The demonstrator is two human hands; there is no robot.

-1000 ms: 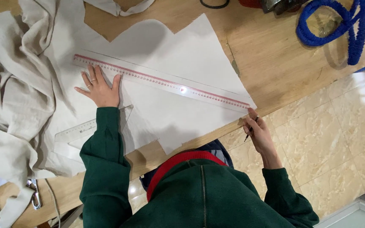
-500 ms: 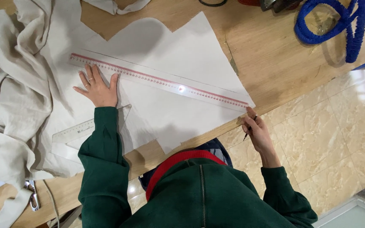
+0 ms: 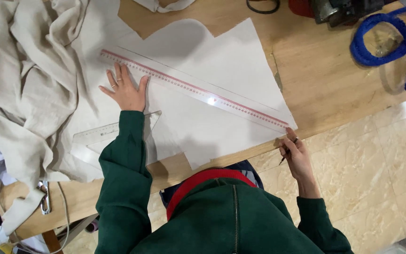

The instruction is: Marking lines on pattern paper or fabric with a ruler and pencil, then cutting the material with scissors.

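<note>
1. Looking down from my head, my left hand (image 3: 127,90) lies flat with the fingers spread apart. It presses on the long clear plastic ruler with red marks (image 3: 198,92) near its far end.
2. My right hand (image 3: 296,151) is closed on a thin dark pencil (image 3: 289,150). The tip sits at the other end of the ruler, at the corner of the big white sheet of pattern paper (image 3: 222,75).
3. The ruler runs from one hand to the other, on top of the paper. I think it is light, stiff and slippery, so it is best pressed flat from above.
4. I think the paper is thin and light and could crease or slide. A flat palm is the safe way to hold it.
5. A clear plastic triangle ruler (image 3: 113,134) lies under my left sleeve.
6. A heap of soft cream cloth (image 3: 19,89) is piled just past my left hand.
7. All of it rests on a brown wooden table (image 3: 320,80).
8. Well past my right hand lies a thick blue rope (image 3: 391,42).
9. Under my right hand is a shiny beige tile floor (image 3: 377,174).
</note>
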